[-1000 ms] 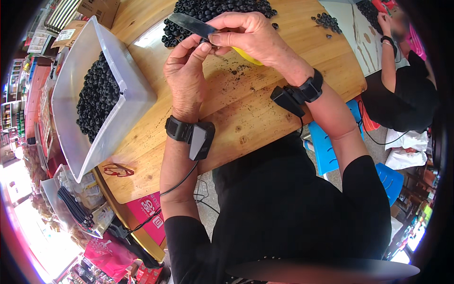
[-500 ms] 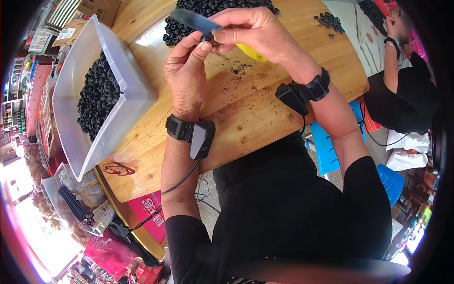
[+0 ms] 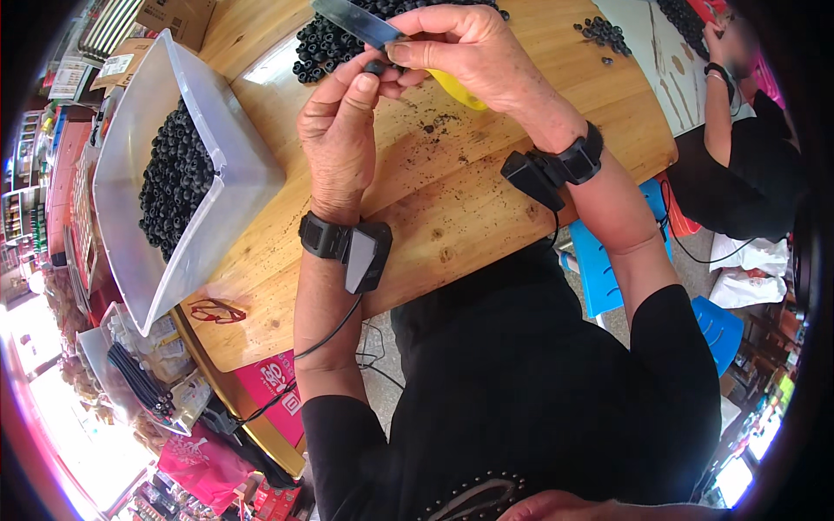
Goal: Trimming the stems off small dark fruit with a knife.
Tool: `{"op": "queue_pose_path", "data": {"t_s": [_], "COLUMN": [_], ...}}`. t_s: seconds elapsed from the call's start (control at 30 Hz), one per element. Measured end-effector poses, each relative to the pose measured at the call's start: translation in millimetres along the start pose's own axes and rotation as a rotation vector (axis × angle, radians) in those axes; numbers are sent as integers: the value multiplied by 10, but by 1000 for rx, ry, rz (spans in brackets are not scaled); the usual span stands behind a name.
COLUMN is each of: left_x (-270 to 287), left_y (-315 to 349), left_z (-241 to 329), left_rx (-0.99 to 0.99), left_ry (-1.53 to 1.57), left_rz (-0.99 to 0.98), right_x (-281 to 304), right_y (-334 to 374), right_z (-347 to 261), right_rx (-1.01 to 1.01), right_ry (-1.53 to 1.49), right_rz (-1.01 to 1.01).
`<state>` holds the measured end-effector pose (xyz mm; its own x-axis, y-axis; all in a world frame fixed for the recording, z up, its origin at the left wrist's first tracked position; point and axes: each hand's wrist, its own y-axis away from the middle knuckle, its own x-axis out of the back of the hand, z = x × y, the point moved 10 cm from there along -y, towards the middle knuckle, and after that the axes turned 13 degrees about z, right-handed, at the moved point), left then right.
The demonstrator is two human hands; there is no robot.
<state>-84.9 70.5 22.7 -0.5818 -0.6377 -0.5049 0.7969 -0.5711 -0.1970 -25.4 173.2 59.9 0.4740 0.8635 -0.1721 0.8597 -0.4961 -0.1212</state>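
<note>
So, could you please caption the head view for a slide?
Left hand pinching a dark piece, right hand holding a knife.

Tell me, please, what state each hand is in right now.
Left hand: closed, pinching a small round black piece.
Right hand: closed, holding a yellow-handled knife.

Packed shelves (image 3: 19, 213) along the left edge mark what appears to be a shop, where cartons (image 3: 178, 16) sit beyond a wooden table (image 3: 486, 195). Blue stools (image 3: 598, 273) stand near white bags (image 3: 747, 291); blurred goods (image 3: 786, 386) crowd the far right.
</note>
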Motion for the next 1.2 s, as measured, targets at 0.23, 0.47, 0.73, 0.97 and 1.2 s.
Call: {"op": "queue_pose_path", "data": {"t_s": [0.23, 0.47, 0.73, 0.97, 1.2], "left_x": [15, 31, 1, 88, 9], "left_y": [19, 22, 25, -21, 14], "left_z": [73, 77, 71, 80, 141], "left_rx": [-15, -67, -53, -85, -192], "left_ry": [58, -9, -31, -140, -230], "left_rz": [53, 96, 74, 30, -60], "right_x": [-61, -77, -46, -108, -45], "right_y": [65, 96, 85, 116, 94], "right_z": [-57, -153, -151, -177, -227], "right_rx": [35, 159, 154, 163, 244], "right_ry": [-124, 29, 48, 107, 291], "right_rz": [-58, -46, -39, -67, -11]}}
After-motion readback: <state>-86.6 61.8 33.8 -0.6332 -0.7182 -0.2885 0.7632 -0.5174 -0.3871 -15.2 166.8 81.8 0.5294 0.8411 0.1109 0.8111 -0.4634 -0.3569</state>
